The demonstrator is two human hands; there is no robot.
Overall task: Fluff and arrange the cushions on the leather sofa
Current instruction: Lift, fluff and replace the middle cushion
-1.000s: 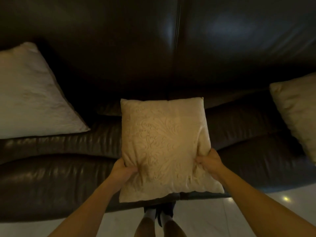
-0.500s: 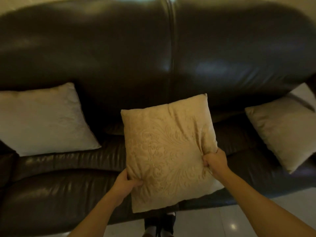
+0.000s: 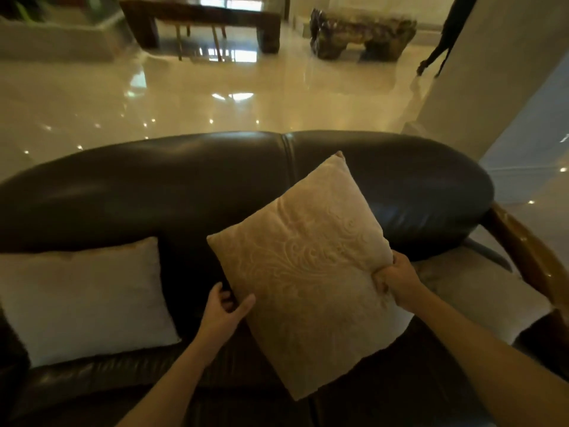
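Tilted onto one corner, a beige patterned cushion (image 3: 304, 272) is held up between both hands over the seat of a dark leather sofa (image 3: 184, 192). Its right edge is pinched tightly by the right hand (image 3: 397, 282), whose fingers are curled shut into a bunched fold of fabric. The lower left edge is gripped by the left hand (image 3: 224, 306), which is only partly closed: the thumb is laid across the front face while the fingers are tucked behind, out of sight. The cushion's upper corner is seen against the sofa backrest, above and between the hands, and its lowest corner hangs below them, near the front of the seat.

A pale grey cushion (image 3: 83, 300) is propped against the backrest well to the left of the left hand, apart from it. Another pale cushion (image 3: 468, 291) lies just beyond the right hand, partly hidden by the right forearm, with a wooden armrest (image 3: 529, 260) curving further out on that side. A glossy tiled floor (image 3: 246, 103) and a dark table (image 3: 203, 20) are visible beyond the backrest, far past both hands.
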